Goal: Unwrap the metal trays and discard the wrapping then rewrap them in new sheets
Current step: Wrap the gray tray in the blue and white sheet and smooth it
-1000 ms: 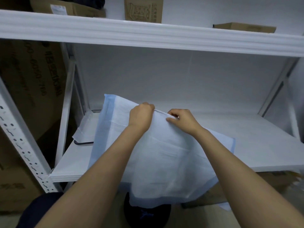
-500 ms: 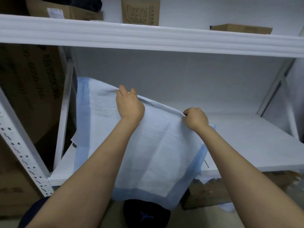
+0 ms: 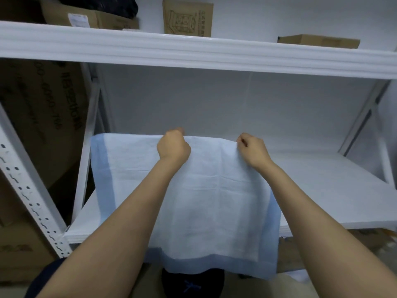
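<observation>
Both grips pinching sheet's far edge: left hand (image 3: 173, 145), right hand (image 3: 251, 148) | blue-bordered sheet (image 3: 214, 194) spread over shelf (image 3: 335, 190) front edge, overhanging

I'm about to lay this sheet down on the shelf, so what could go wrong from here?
The sheet hangs well past the shelf front edge, so it may slide off when released. Both the left hand and right hand pinch only the far edge, so the left side could sag or crease.
</observation>
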